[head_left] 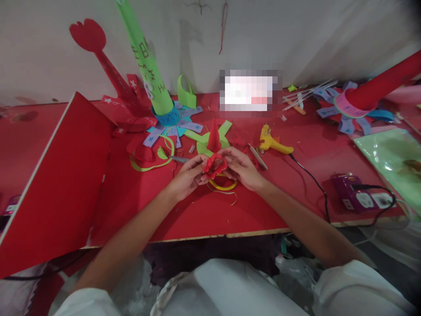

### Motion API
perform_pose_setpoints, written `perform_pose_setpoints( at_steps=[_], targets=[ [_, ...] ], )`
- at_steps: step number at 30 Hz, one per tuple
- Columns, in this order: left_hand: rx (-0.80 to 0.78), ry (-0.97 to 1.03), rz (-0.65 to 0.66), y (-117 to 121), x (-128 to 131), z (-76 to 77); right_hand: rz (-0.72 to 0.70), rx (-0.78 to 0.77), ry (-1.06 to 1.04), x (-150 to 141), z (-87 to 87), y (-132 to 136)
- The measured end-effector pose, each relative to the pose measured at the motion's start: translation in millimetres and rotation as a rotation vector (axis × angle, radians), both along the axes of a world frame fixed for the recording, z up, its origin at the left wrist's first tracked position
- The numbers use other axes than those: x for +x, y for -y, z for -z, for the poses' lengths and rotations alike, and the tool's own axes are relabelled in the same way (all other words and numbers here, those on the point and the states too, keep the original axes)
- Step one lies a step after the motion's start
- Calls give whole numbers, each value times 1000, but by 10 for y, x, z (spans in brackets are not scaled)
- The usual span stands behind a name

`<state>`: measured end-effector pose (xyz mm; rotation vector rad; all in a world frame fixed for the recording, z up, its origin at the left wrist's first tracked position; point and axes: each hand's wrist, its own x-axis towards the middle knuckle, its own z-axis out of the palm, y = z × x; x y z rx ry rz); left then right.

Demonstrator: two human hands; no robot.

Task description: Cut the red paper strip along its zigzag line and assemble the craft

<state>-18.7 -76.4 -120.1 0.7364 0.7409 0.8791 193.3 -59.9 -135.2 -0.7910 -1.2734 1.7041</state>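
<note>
Between both hands, above the table, is a red paper flower [215,166] with wavy petal edges. My left hand [190,172] pinches its left side between thumb and fingers. On the other side, the fingers of my right hand [243,167] are curled against the flower's right edge. Just behind it stands a red paper cone [214,137] on a light green paper base [202,144]. Yellow-handled scissors [226,185] lie partly hidden beneath the hands, with a thin paper strip [234,195] close by.
A yellow glue gun [273,141] lies to the right, its black cord running to a purple power strip [358,193]. A red partition board [62,188] stands at the left. Behind are a green paper tube [148,66] and a red paper tulip [108,66]. Cut scraps surround the cone.
</note>
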Motion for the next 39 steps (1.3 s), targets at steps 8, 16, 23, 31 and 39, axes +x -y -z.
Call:
perform_pose_setpoints(
  at_steps=[8, 16, 23, 31, 39],
  targets=[
    [100, -92, 11, -12, 5, 9, 50, -63, 5, 33, -101, 16],
    [98, -59, -7, -6, 26, -4, 31, -78, -107, 67, -150, -25],
    [217, -161, -61, -108, -156, -43, 196, -106, -125, 182, -91, -170],
    [357, -347, -189, -297, -335, 64, 404, 17, 99, 225, 142, -349],
    [605, -832, -274, -565, -514, 254, 570, 459, 569, 374, 232, -533]
  ],
)
